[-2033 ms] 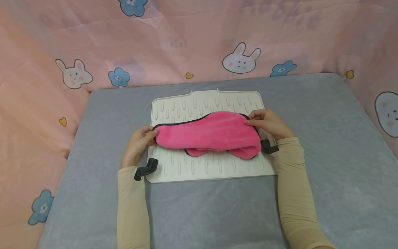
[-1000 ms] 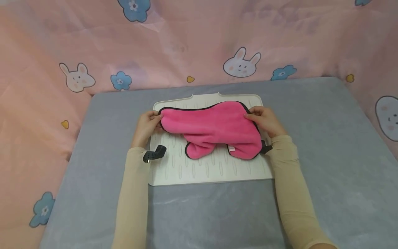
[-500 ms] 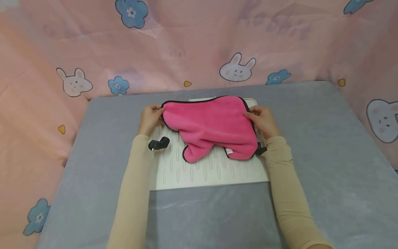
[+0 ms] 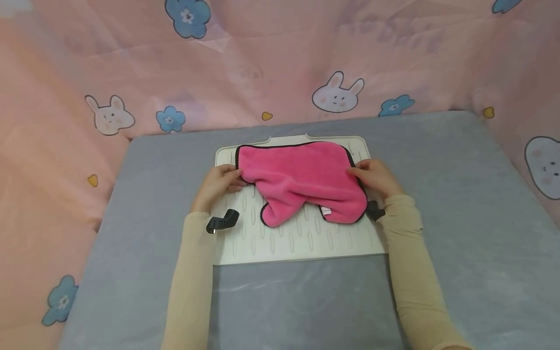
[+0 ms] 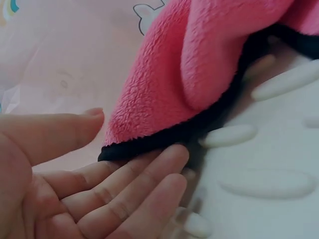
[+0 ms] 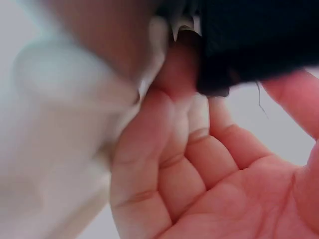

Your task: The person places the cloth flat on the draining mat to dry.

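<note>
A pink fleece cloth (image 4: 302, 177) with a black hem lies on the far half of a white ribbed mat (image 4: 297, 243), its near edge still bunched. My left hand (image 4: 218, 183) is at the cloth's left edge. In the left wrist view the fingers (image 5: 124, 194) lie straight under the black hem of the cloth (image 5: 199, 64), with the thumb apart from it. My right hand (image 4: 375, 177) rests at the cloth's right edge. Seen from the right wrist, that hand (image 6: 199, 164) shows an open palm, the fingertips touching the dark hem (image 6: 249, 45).
The mat sits on a grey covered table (image 4: 306, 301). A pink curtain (image 4: 262, 58) printed with bunnies and flowers walls the back and both sides. Black wrist camera mounts (image 4: 222, 221) stick out over the mat by each sleeve.
Both hands carried the cloth's top layer toward the far edge, opening the fold, then laid it on the mat. The hands have slid back along its side edges and loosened.
</note>
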`<action>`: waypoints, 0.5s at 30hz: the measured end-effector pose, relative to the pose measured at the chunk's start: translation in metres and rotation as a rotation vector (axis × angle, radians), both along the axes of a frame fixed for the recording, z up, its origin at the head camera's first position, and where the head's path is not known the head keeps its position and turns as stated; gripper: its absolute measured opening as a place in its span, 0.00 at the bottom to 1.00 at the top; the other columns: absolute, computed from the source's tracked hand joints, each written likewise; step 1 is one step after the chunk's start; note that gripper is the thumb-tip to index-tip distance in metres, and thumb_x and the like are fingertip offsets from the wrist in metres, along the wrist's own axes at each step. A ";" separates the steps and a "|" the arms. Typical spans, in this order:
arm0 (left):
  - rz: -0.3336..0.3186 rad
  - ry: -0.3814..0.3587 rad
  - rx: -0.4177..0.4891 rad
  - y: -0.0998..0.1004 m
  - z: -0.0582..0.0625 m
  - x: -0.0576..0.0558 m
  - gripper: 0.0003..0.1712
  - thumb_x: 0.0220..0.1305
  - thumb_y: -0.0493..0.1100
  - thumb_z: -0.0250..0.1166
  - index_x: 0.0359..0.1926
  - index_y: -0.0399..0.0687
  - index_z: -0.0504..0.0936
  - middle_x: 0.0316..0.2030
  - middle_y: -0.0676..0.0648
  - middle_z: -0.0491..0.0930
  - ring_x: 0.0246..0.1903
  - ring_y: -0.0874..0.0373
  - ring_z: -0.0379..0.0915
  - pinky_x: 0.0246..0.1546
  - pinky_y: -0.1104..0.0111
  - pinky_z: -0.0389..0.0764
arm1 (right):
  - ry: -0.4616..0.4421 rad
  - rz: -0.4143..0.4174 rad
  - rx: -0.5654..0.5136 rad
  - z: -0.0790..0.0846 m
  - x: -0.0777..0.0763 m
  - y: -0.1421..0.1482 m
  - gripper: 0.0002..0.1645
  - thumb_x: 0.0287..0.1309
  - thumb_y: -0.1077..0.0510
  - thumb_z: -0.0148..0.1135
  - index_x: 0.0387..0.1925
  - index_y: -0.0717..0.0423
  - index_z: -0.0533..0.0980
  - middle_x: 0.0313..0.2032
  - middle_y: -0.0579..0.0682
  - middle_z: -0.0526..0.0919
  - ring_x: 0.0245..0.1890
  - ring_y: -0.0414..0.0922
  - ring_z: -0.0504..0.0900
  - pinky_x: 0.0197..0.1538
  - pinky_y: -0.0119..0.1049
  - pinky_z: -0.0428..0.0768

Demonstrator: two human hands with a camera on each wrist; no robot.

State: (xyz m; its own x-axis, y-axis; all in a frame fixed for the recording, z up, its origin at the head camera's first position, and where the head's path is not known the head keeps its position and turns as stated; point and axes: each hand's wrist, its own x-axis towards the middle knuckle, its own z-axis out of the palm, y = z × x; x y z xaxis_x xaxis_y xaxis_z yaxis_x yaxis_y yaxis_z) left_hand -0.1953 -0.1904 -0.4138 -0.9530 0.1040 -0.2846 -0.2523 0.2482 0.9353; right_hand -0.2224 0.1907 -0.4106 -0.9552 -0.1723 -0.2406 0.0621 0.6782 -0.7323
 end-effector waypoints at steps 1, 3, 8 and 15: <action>-0.011 0.010 0.000 0.001 -0.002 0.004 0.19 0.71 0.39 0.53 0.53 0.24 0.71 0.42 0.29 0.80 0.37 0.54 0.82 0.42 0.67 0.81 | -0.011 0.014 0.012 0.001 0.002 0.002 0.19 0.66 0.52 0.55 0.34 0.68 0.76 0.18 0.44 0.67 0.25 0.43 0.67 0.30 0.35 0.65; -0.019 0.038 0.005 0.004 -0.005 0.011 0.18 0.70 0.37 0.53 0.53 0.23 0.71 0.46 0.27 0.78 0.42 0.50 0.81 0.44 0.67 0.80 | -0.039 0.030 0.024 0.003 0.005 0.006 0.20 0.65 0.51 0.55 0.32 0.67 0.76 0.17 0.44 0.66 0.25 0.43 0.67 0.29 0.35 0.65; 0.035 0.077 0.099 0.015 -0.015 0.025 0.16 0.67 0.31 0.53 0.53 0.24 0.71 0.50 0.29 0.76 0.47 0.55 0.78 0.48 0.69 0.77 | -0.130 0.075 -0.009 0.007 0.012 0.015 0.21 0.64 0.49 0.56 0.24 0.61 0.74 0.15 0.45 0.66 0.20 0.43 0.67 0.26 0.35 0.66; 0.184 0.148 0.135 0.025 -0.023 0.029 0.08 0.64 0.30 0.57 0.43 0.29 0.73 0.41 0.35 0.81 0.34 0.66 0.77 0.42 0.74 0.78 | -0.228 0.128 -0.124 0.007 0.020 0.029 0.18 0.64 0.50 0.59 0.28 0.61 0.77 0.19 0.48 0.72 0.23 0.43 0.72 0.29 0.34 0.74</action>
State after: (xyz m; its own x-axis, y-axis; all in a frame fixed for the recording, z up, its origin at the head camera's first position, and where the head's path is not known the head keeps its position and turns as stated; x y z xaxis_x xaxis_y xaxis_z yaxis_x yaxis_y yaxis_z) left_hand -0.1663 -0.1657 -0.4371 -0.9895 -0.0472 -0.1365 -0.1400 0.0817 0.9868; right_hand -0.2029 0.2199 -0.4033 -0.8474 -0.3292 -0.4165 0.1548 0.5972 -0.7870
